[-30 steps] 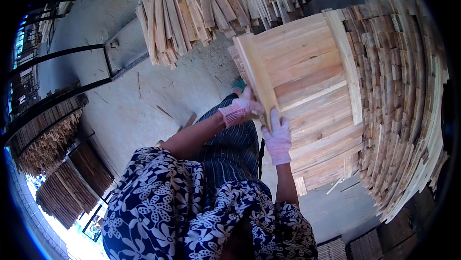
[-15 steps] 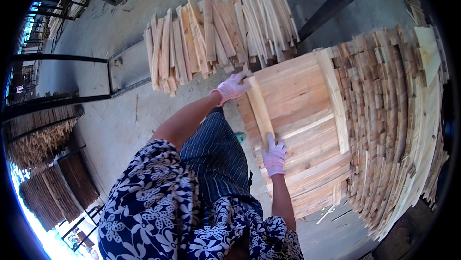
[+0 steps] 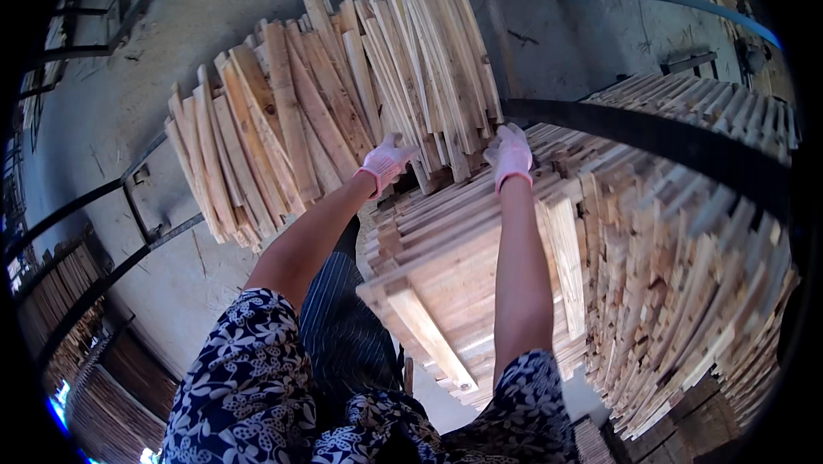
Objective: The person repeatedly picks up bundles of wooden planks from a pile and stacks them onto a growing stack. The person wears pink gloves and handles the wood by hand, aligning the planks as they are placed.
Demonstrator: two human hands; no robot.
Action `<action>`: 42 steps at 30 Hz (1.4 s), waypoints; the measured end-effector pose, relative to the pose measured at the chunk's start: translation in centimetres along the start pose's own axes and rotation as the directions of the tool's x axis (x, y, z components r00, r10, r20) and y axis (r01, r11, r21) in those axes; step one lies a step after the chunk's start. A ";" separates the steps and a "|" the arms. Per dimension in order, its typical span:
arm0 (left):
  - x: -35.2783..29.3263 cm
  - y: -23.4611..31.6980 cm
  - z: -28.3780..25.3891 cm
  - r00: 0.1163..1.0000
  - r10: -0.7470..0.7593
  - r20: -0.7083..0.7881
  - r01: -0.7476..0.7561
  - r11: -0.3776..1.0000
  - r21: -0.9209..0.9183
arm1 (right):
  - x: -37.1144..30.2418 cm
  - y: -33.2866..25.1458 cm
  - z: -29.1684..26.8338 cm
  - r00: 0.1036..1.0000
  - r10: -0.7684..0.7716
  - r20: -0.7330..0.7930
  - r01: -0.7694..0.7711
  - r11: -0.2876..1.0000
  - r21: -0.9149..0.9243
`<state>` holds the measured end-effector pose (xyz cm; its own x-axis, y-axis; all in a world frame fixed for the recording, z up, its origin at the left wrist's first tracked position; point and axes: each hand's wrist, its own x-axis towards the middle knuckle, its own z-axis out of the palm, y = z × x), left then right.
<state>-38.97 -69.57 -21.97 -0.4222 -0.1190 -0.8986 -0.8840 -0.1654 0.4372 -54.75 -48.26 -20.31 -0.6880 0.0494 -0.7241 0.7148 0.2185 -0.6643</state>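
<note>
Both my hands wear pale pink knit gloves and reach forward to the near ends of a pile of wooden slats [image 3: 296, 113]. My left hand [image 3: 388, 164] is at the pile's front, its fingers pointing right and apart, with no slat seen in them. At the pile's right corner is my right hand [image 3: 513, 155], thumb spread from the fingers, close to the slat ends; whether it touches them is unclear. Below my hands lies a stack of planks with a flat wooden panel [image 3: 459, 284] on top. Two crosswise battens lie on it, a left batten [image 3: 431, 335] and a right batten [image 3: 563, 258].
A large stack of wooden strips [image 3: 660, 293] stands to the right. A dark metal bar [image 3: 651, 138] crosses above it. Black metal frames [image 3: 129, 207] stand at the left, with bundled sticks [image 3: 120, 387] below. Concrete floor [image 3: 163, 284] shows between.
My hands have left the left batten on the panel and moved forward to the slat pile. The view has shifted, bringing the pile nearer. Both battens still lie on the panel.
</note>
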 end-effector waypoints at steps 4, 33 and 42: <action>7.7 3.1 0.7 0.998 -0.041 -0.044 0.035 0.993 -0.113 | 12.3 5.8 -1.3 0.960 0.142 -0.241 -0.186 0.967 -0.172; 11.9 4.7 -11.7 0.990 0.017 0.142 0.034 0.936 -0.349 | -0.8 6.3 10.7 0.874 0.410 0.259 -0.338 0.898 -0.283; 11.4 3.8 -11.7 0.931 0.210 0.298 0.024 0.781 -0.625 | 5.6 1.4 16.6 0.884 0.256 0.392 -0.317 0.943 0.100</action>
<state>-44.76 -82.98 -30.12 -0.6384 0.1460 -0.7558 -0.5748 -0.7435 0.3419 -55.54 -63.83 -28.35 -0.3760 -0.2823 -0.8826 0.9050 0.0927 -0.4152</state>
